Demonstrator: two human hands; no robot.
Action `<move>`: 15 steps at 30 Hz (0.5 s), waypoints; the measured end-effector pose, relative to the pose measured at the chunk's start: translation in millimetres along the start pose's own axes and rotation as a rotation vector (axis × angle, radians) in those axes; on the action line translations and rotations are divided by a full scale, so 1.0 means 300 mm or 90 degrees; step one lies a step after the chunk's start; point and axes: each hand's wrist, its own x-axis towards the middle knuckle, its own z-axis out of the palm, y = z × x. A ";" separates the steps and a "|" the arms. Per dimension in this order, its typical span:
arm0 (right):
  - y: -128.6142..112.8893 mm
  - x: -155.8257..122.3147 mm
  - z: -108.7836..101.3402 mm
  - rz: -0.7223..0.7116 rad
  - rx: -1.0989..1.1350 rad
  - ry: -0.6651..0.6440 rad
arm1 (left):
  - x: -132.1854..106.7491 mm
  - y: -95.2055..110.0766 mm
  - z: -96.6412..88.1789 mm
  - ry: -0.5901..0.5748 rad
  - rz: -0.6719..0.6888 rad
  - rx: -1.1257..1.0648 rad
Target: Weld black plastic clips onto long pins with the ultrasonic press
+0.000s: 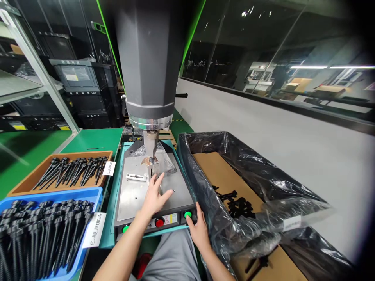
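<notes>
My left hand (155, 198) reaches over the metal work plate (131, 199) of a press machine, fingers spread and thumb apart. Its fingertips are close to a small metal fixture (154, 169); whether they touch it I cannot tell. A small black part (151, 160) sits at the top of the fixture, right under the tip of the machine's horn (150, 145). At the plate's front right corner rests my right hand (199, 230), fingers stretched along the edge, its thumb at the green button (188, 214). Nothing is held in it.
A blue tray (98, 192) and an orange tray (109, 154), both with many black stick-like parts, stand at left. To the right lies a box lined with black plastic (249, 168), holding loose black parts (241, 207). A red button (159, 222) is on the front panel.
</notes>
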 end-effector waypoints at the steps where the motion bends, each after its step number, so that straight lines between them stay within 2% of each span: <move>1: 0.001 0.002 0.000 0.005 0.000 -0.002 | 0.029 0.002 -0.001 -0.003 0.004 -0.001; 5: -0.025 0.009 -0.029 0.023 0.001 -0.027 | 0.091 0.002 -0.015 0.047 -0.025 -0.042; 7: -0.076 0.002 -0.054 0.006 -0.007 0.001 | 0.098 0.007 -0.032 0.078 -0.080 -0.140; 10: -0.194 -0.018 -0.061 -0.093 0.023 0.062 | 0.093 0.028 -0.066 0.116 -0.152 -0.338; 11: -0.239 -0.022 -0.047 -0.128 0.060 0.040 | 0.091 0.038 -0.077 0.129 -0.166 -0.385; 12: -0.282 -0.021 -0.022 -0.147 0.112 -0.018 | 0.088 0.048 -0.086 0.140 -0.174 -0.417; 15: -0.400 0.023 0.096 -0.105 0.298 -0.264 | 0.083 0.074 -0.105 0.172 -0.190 -0.465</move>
